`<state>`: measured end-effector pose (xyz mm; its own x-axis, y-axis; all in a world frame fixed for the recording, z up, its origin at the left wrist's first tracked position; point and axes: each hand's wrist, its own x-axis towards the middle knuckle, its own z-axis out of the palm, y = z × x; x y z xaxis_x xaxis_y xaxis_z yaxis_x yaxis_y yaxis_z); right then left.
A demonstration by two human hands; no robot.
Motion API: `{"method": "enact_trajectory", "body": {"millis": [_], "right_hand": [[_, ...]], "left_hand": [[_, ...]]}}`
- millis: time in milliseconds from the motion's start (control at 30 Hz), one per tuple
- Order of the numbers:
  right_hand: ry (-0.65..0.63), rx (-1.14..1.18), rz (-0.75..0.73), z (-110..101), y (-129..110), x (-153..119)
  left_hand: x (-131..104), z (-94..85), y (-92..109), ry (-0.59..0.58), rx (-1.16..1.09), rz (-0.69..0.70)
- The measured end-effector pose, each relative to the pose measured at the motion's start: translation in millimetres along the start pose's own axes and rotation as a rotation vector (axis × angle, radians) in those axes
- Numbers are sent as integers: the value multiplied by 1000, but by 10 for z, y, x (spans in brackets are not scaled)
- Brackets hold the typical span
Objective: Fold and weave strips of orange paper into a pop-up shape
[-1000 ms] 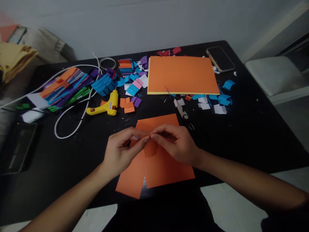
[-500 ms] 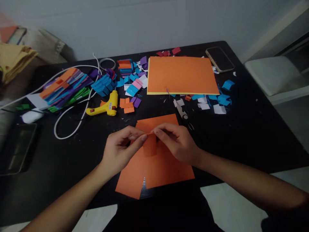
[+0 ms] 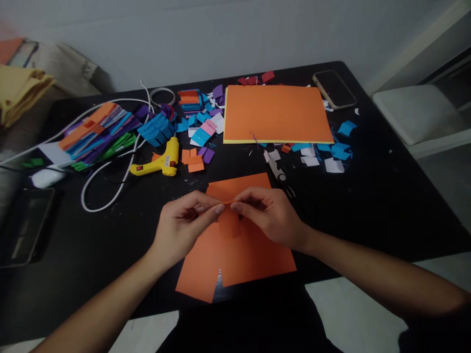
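Note:
A small orange paper piece [image 3: 230, 223] hangs between my two hands, its top edge pinched at both ends. My left hand [image 3: 187, 223] grips the left end between thumb and fingers. The right end is pinched by my right hand [image 3: 270, 215]. Beneath both hands, larger orange sheets [image 3: 253, 260] lie on the black table, with a narrow gap between them at the front edge.
Behind my left hand lies a yellow glue gun [image 3: 165, 159] beside a white cable [image 3: 86, 189]. Colored paper strips [image 3: 105, 130] fill the back left. Farther right are stacked sheets [image 3: 275, 115], a cutter [image 3: 275, 169], scissors handles and a phone [image 3: 334, 89].
My right thumb has shifted slightly left along the top edge of the small orange piece. My left hand has barely moved.

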<state>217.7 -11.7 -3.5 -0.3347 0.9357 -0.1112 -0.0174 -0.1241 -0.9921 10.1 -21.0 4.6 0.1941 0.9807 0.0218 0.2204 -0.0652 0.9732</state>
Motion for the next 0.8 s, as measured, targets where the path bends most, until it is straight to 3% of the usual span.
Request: {"method": "enact_trajectory", "body": {"millis": [167, 467, 800], "right_hand": [[8, 21, 14, -3, 6, 7], [-3, 62, 43, 18, 39, 11], [0, 53, 16, -26, 88, 71]], "left_hand": [[18, -20, 3, -46, -24, -43], [2, -45, -50, -6, 114, 64], [84, -50, -43, -123, 31, -47]]}}
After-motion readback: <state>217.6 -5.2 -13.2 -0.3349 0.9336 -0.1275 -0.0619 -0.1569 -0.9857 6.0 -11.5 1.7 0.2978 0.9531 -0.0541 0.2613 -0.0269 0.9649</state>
